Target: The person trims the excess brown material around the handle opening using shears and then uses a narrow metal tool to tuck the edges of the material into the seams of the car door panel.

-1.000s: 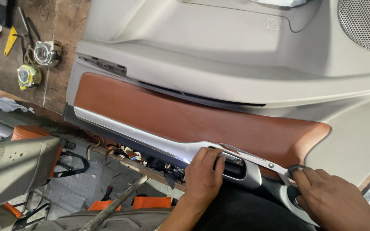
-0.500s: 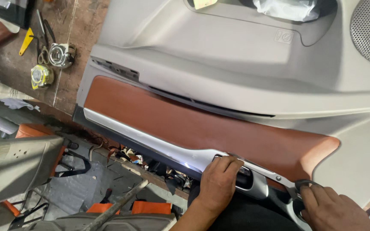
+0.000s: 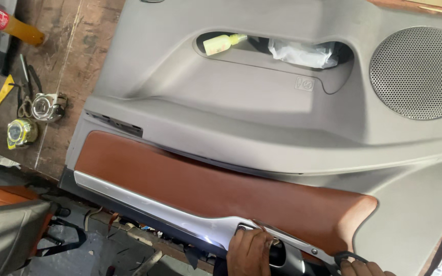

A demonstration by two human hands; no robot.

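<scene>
Grey car door panel [image 3: 262, 112] lies flat across the brown worktop [image 3: 72, 56], inner face up, filling most of the view. Along the panel's near edge runs a tan leather insert [image 3: 205, 186], and below that a silver trim strip [image 3: 154, 209] leading into the door-handle recess [image 3: 277, 253]. Left hand [image 3: 249, 253] sits at the recess, fingers curled over the silver trim, grip closed on the trim. Right hand [image 3: 356, 268] only partly in frame at the panel's lower right, fingertips at a black cable [image 3: 346, 254]; cannot tell whether its grip is closed. In the panel's upper pocket: a pale yellow bottle [image 3: 221, 43] and a crumpled clear plastic bag [image 3: 300, 51]. Round speaker grille [image 3: 418, 71] at the panel's far right. Left of the panel, on the worktop: yellow tape measure [image 3: 20, 133], scissors [image 3: 24, 89]
</scene>
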